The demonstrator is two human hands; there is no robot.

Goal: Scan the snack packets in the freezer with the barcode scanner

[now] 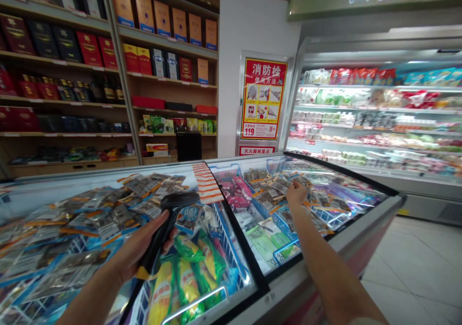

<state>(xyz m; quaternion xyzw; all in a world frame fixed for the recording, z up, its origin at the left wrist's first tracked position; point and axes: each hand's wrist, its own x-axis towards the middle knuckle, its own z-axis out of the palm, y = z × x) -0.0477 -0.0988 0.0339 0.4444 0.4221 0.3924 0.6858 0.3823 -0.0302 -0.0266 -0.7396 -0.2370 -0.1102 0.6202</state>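
Observation:
My left hand [144,241] is wrapped round the handle of a black barcode scanner [178,200] with a yellow base and a cable. The scanner is above the left half of a chest freezer, beside many small flat snack packets [108,214] with blue and orange edges, which appear to lie on its glass top. Farther right, my right hand [297,193] is closed in a pinch at the edge of a similar snack packet [280,184], among several more. Its fingertips are partly hidden by the hand itself.
Under the glass are yellow-and-green ice cream packs [189,281] in a blue wire basket. A black freezer frame [238,219] divides the two halves, with orange-striped labels [207,183] beside it. Shelves of boxes [164,19] stand behind; a lit refrigerated display [375,108] is at right.

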